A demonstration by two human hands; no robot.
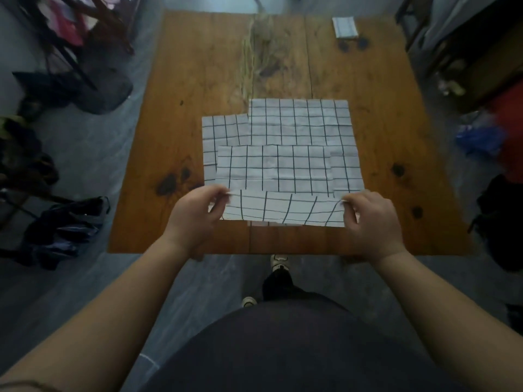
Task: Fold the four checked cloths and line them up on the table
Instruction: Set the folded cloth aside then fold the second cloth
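Note:
Several white cloths with a black check lie overlapping on the wooden table (175, 128). The nearest cloth (283, 207) has its near edge lifted and curled; my left hand (195, 213) pinches its left corner and my right hand (370, 219) pinches its right corner. Behind it a second cloth (274, 168) lies flat on top of a larger one (300, 123). Another cloth (220, 131) sticks out at the left from under them.
A small folded white item (344, 27) sits at the table's far right corner. Dark bags (65, 224) lie on the floor to the left, a chair (93, 29) with clothes at far left, blue and red things (481, 137) to the right.

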